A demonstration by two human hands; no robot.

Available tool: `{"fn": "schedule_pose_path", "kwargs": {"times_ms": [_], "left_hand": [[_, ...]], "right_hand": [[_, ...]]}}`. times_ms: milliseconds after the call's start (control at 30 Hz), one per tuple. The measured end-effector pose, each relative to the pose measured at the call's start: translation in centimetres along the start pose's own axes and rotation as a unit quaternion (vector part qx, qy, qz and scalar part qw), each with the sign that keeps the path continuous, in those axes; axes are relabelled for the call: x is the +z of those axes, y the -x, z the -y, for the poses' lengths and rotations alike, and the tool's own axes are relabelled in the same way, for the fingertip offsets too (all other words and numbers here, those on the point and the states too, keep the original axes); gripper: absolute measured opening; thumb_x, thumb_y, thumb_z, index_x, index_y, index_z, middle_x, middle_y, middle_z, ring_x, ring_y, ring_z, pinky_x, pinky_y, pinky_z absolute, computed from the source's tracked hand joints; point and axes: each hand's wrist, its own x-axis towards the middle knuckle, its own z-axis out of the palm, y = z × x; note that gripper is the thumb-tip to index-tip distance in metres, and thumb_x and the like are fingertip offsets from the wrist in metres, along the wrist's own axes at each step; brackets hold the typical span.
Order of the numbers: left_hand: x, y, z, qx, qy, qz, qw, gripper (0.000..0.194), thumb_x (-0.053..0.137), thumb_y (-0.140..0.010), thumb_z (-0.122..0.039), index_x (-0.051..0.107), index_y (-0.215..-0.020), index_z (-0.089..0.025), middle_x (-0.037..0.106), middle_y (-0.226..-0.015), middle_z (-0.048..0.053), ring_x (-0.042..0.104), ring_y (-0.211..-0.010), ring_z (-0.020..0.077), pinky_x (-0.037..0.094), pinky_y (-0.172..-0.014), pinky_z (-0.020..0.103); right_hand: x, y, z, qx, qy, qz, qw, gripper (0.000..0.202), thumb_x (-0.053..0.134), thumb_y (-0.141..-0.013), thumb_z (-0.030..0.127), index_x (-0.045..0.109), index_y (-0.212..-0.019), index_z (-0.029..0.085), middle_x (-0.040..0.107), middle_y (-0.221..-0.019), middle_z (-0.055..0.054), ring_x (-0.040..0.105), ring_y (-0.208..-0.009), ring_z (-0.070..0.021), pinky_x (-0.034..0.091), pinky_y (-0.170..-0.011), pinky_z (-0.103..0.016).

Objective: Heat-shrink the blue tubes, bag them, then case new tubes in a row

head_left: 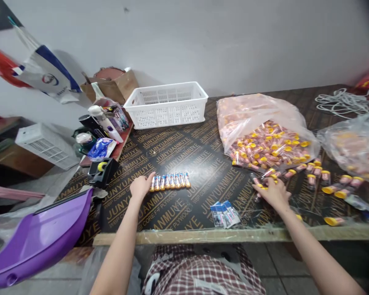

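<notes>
Half-hiding a tube [256, 179], right fingers [260, 190], far-right bag [352, 141] cropped

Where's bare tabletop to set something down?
Bare tabletop lies between the white basket and the tube row, and between that row and the plastic bag. Crowded: around the right hand, among loose yellow-capped tubes.

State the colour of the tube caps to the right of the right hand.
Yellow; the caps show best in the head view.
</notes>
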Motion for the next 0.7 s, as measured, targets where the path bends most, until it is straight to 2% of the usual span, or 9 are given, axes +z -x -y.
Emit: {"fn": "schedule_pose_path", "kwargs": {"times_ms": [67, 100, 133, 167, 233, 267, 400, 567, 700], "left_hand": [[1.1, 1.9, -2.1, 0.04, 0.027, -0.056, 0.997, 0.054, 0.037, -0.08, -0.058, 0.069, -0.079, -0.014, 0.067, -0.077, 0.014, 0.059, -0.073, 0.0253, 0.035, -0.062, 0.03], [2.0, 3.3, -3.3, 0.073, 0.059, -0.057, 0.994, 0.048, 0.039, -0.082, -0.054, 0.069, -0.082, -0.015, 0.067, -0.077, 0.012, 0.058, -0.072, 0.0236, 0.035, -0.062, 0.03], [3.1, 5.0, -4.7, 0.113, 0.102, -0.023, 0.988, 0.041, 0.043, -0.082, -0.048, 0.069, -0.081, -0.017, 0.067, -0.076, 0.01, 0.058, -0.07, 0.021, 0.036, -0.063, 0.028], [4.4, 6.7, -6.2, 0.177, 0.144, 0.041, 0.973, 0.034, 0.047, -0.081, -0.043, 0.07, -0.079, -0.018, 0.067, -0.076, 0.008, 0.057, -0.069, 0.019, 0.037, -0.064, 0.027], [7.0, 10.1, -8.8, 0.293, 0.185, 0.155, 0.925, 0.024, 0.058, -0.075, -0.039, 0.07, -0.083, -0.02, 0.067, -0.08, 0.007, 0.057, -0.073, 0.0178, 0.038, -0.066, 0.026], [8.2, 11.5, -9.9, 0.327, 0.176, 0.177, 0.911, 0.026, 0.062, -0.072, -0.04, 0.07, -0.087, -0.02, 0.066, -0.084, 0.007, 0.057, -0.076, 0.0188, 0.039, -0.067, 0.027], [11.1, 14.3, -11.9, 0.32, 0.113, 0.196, 0.92, 0.024, 0.065, -0.07, -0.036, 0.068, -0.088, -0.02, 0.064, -0.089, 0.008, 0.057, -0.083, 0.0205, 0.039, -0.07, 0.028], [11.3, 14.0, -11.5, 0.3, 0.128, 0.2, 0.924, 0.015, 0.06, -0.075, -0.031, 0.068, -0.08, -0.02, 0.068, -0.083, 0.008, 0.059, -0.08, 0.0205, 0.04, -0.07, 0.03], [11.3, 14.1, -11.3, 0.312, 0.134, 0.198, 0.919, 0.014, 0.057, -0.077, -0.028, 0.068, -0.079, -0.019, 0.069, -0.082, 0.009, 0.06, -0.078, 0.0209, 0.039, -0.07, 0.03]], "right_hand": [[-0.5, 0.8, 0.9, -0.03, 0.014, 0.033, 0.999, 0.05, 0.046, -0.073, 0.061, 0.056, -0.098, 0.019, 0.042, -0.12, -0.019, 0.046, -0.103, -0.0357, 0.038, -0.076, -0.049], [-0.7, 1.2, 1.2, -0.048, 0.018, 0.046, 0.998, 0.048, 0.046, -0.073, 0.06, 0.055, -0.098, 0.02, 0.04, -0.124, -0.018, 0.045, -0.108, -0.0351, 0.037, -0.078, -0.048], [-0.7, 1.5, 1.5, -0.077, 0.018, 0.052, 0.996, 0.047, 0.046, -0.074, 0.059, 0.056, -0.098, 0.021, 0.038, -0.127, -0.017, 0.042, -0.112, -0.0346, 0.037, -0.08, -0.048], [-0.6, 1.7, 1.6, -0.106, 0.019, 0.054, 0.993, 0.046, 0.046, -0.075, 0.059, 0.056, -0.098, 0.021, 0.036, -0.13, -0.017, 0.039, -0.116, -0.0341, 0.036, -0.083, -0.049], [-0.2, 2.1, 1.7, -0.159, 0.023, 0.05, 0.986, 0.043, 0.046, -0.075, 0.058, 0.058, -0.095, 0.022, 0.034, -0.134, -0.016, 0.033, -0.123, -0.033, 0.033, -0.087, -0.05], [0.1, 2.2, 1.6, -0.185, 0.024, 0.048, 0.981, 0.042, 0.046, -0.075, 0.057, 0.059, -0.094, 0.022, 0.034, -0.135, -0.015, 0.031, -0.125, -0.0325, 0.031, -0.089, -0.05], [1.1, 2.7, 1.9, -0.246, -0.005, 0.032, 0.969, 0.037, 0.046, -0.076, 0.053, 0.063, -0.092, 0.023, 0.04, -0.134, -0.014, 0.031, -0.126, -0.0325, 0.029, -0.092, -0.051], [0.3, 4.2, 3.9, -0.261, -0.092, 0.004, 0.961, 0.037, 0.041, -0.08, 0.05, 0.064, -0.093, 0.024, 0.056, -0.119, -0.01, 0.042, -0.12, -0.0305, 0.027, -0.095, -0.052], [-1.3, 5.8, 6.5, -0.221, -0.217, 0.011, 0.951, 0.034, 0.046, -0.08, 0.046, 0.063, -0.097, 0.022, 0.063, -0.103, -0.01, 0.055, -0.1, -0.0261, 0.038, -0.09, -0.044]]}}
